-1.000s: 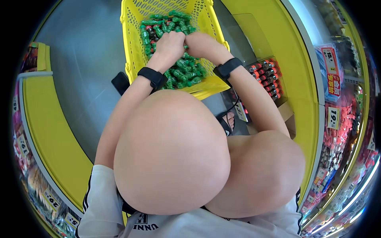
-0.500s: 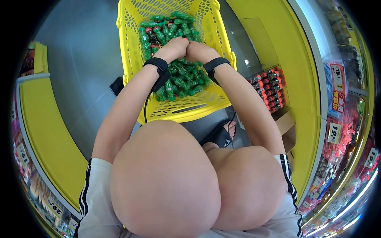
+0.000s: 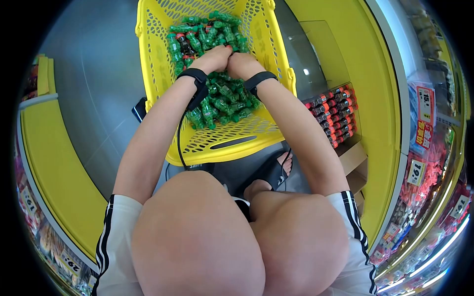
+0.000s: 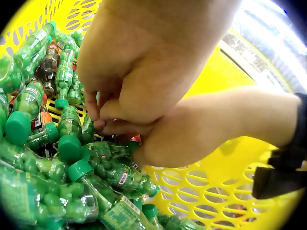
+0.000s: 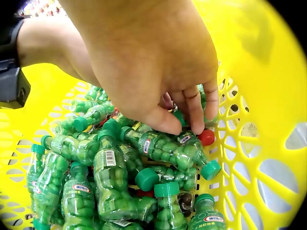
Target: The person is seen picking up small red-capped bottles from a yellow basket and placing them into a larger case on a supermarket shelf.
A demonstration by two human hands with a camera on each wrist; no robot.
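In a yellow basket (image 3: 217, 155) lies a pile of small green-capped bottles (image 3: 221, 101) filled with green balls. A few dark bottles (image 3: 185, 44) with red caps are mixed in. My left hand (image 3: 213, 59) and right hand (image 3: 243, 65) meet over the middle of the pile. In the left wrist view the left hand (image 4: 139, 67) bends its fingers down toward the bottles. The right wrist view has the right hand (image 5: 158, 72) pointing downward, fingertips beside a red cap (image 5: 206, 137). What the fingers hold is hidden; I cannot tell.
Right of the basket stands a clear box of red-capped dark bottles (image 3: 338, 116), with an open carton (image 3: 354, 165) nearer me. Yellow shelf bases flank the floor, and price-tagged packaged goods (image 3: 419, 172) line the right side. My knees and a sandalled foot (image 3: 284, 165) are below the basket.
Basket and bottles sit slightly lower and further left in the head view, and my knees have sunk lower too. The right forearm is straighter. Both hands remain together over the pile.
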